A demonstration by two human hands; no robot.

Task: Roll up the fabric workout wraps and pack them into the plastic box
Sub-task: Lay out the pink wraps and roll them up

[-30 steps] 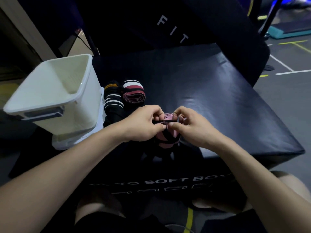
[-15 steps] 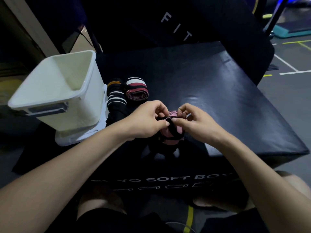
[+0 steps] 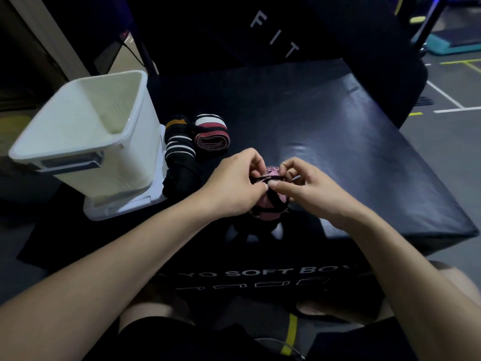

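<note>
1. A pink wrap (image 3: 270, 204) with a black strap is pinched at its top by the left hand (image 3: 234, 186) and right hand (image 3: 309, 188), fingertips curled tight.
2. The wrap is held above the black soft box (image 3: 364, 152).
3. A white plastic box (image 3: 86, 131) is set at the soft box's left edge; two rolled wraps (image 3: 197, 136) are laid just beside it.

Dim gym, grey line-marked floor (image 3: 447, 82)

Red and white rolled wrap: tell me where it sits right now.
In the head view, the red and white rolled wrap lies on the black soft box, left of centre, just right of the black striped wrap beside the plastic box.
</note>
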